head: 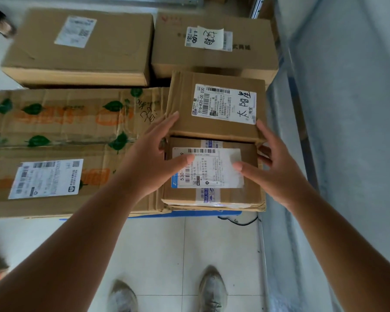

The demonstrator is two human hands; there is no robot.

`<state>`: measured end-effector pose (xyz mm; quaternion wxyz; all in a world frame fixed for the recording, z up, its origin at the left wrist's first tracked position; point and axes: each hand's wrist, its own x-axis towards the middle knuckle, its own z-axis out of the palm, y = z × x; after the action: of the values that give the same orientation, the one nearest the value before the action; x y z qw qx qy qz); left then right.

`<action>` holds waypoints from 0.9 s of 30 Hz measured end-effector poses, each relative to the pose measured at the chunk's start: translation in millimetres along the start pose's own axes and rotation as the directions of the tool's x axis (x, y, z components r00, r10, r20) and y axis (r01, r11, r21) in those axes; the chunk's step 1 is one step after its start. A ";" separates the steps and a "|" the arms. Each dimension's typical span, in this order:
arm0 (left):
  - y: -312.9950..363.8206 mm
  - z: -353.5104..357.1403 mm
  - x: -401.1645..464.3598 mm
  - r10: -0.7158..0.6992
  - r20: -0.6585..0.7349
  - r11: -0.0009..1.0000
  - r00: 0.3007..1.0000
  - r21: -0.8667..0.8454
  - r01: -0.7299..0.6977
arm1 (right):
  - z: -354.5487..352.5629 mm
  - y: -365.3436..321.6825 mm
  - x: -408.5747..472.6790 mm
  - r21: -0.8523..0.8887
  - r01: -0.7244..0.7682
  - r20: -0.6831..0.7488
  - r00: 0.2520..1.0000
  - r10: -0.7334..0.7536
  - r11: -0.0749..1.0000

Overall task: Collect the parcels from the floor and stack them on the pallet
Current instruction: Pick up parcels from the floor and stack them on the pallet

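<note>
Hands flank a small labelled parcel (212, 174) lying on the blue pallet (185, 214) — left hand (153, 154) and right hand (273, 167) spread, fingers loose, touching its sides. Its long axis runs away from the person, abutting another parcel (216, 104) beyond.

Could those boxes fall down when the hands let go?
Maybe. The small box sits at the near edge of the pallet, so a nudge from the left hand or right hand might tip it off. The box behind leans on it and could slide too.
</note>
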<state>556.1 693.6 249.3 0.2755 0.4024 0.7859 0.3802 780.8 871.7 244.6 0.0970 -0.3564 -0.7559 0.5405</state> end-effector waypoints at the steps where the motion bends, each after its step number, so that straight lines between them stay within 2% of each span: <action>1: 0.0 0.5 0.3 0.005 0.000 1.000 1.000 0.005 -0.005 | -1.2 0.3 -0.3 -0.010 -0.003 -0.012 1.000 0.003 1.000; 13: 3.2 4.8 -0.3 -0.013 0.002 0.998 1.000 0.066 0.013 | -1.7 -3.0 -4.1 -0.002 -0.009 -0.030 0.999 0.009 1.000; 19: 13.6 5.7 -1.3 0.050 -0.075 0.982 0.996 0.187 -0.036 | -4.4 -7.9 -6.2 -0.083 0.059 -0.091 0.994 -0.067 0.995; 27: 15.7 15.4 -3.4 0.060 -0.056 0.962 0.997 0.269 -0.043 | -1.5 -6.4 -8.3 -0.163 0.089 -0.035 0.995 -0.096 0.983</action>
<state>575.8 702.7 254.0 0.1834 0.4438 0.8278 0.2901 784.8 866.5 252.8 0.1088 -0.3388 -0.8108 0.4648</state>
